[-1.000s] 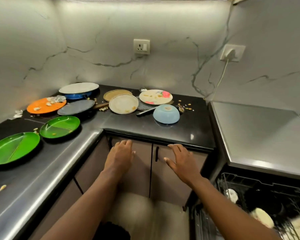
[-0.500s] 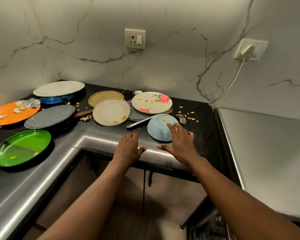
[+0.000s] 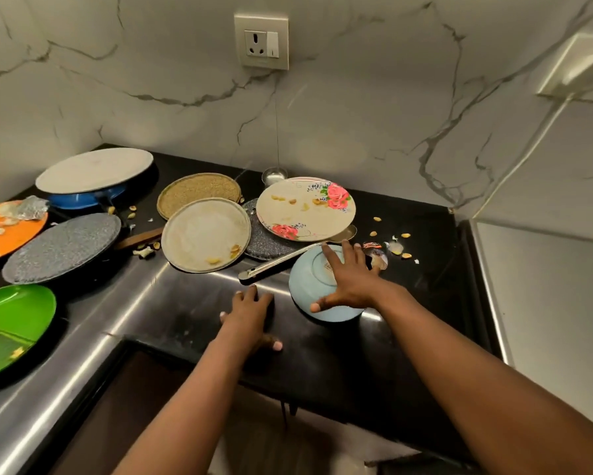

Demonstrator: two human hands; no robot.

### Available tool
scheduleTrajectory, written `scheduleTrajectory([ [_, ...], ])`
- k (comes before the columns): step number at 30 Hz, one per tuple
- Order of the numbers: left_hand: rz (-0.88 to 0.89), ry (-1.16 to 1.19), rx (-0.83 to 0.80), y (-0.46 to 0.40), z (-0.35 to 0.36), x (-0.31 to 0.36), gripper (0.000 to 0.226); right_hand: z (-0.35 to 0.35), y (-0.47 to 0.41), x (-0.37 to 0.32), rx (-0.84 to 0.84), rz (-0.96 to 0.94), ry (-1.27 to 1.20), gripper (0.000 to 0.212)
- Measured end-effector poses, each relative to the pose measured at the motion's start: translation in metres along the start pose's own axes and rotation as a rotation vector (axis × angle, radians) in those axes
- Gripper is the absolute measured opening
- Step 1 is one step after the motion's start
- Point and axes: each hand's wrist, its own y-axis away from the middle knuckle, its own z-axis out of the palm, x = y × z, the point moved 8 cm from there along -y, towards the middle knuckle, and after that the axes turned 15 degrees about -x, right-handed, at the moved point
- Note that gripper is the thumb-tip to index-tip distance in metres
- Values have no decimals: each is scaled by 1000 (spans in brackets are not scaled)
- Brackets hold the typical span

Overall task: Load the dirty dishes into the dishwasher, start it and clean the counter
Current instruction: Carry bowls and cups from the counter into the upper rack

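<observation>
Under the spread right hand (image 3: 348, 286) lies the upturned blue bowl (image 3: 309, 286), touching it.

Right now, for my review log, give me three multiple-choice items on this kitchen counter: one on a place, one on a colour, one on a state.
1. The long metal spoon lies:
A. between the beige round plate and the pale blue upturned bowl
B. on an orange plate
C. on the floor

2. The divided plate at the left edge is:
A. red
B. green
C. white

3. The right hand is:
A. clenched, empty
B. open on the bowl
C. gripping the spoon

Answers: 1 A, its handle shows between them; 2 B, bright green; 3 B, spread fingers rest on the bowl.
</observation>
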Motion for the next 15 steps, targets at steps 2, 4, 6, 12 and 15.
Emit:
scheduleTrajectory([
  [2, -3, 5, -11, -2, 1, -1, 103, 7, -9, 1, -92, 10, 21, 139],
  [4, -14, 12, -31, -4, -1, 0, 104, 12, -15, 1, -118, 22, 33, 144],
  [6, -32, 16, -54, -5, -5, 3, 105, 11, -18, 1, -109, 36, 31, 144],
  [12, -67, -30, -80, -8, -9, 5, 101, 9, -21, 1, -114, 27, 37, 143],
  [15, -73, -50, -67, -8, -9, 6, 101, 11, -21, 3, -73, 20, 64, 138],
])
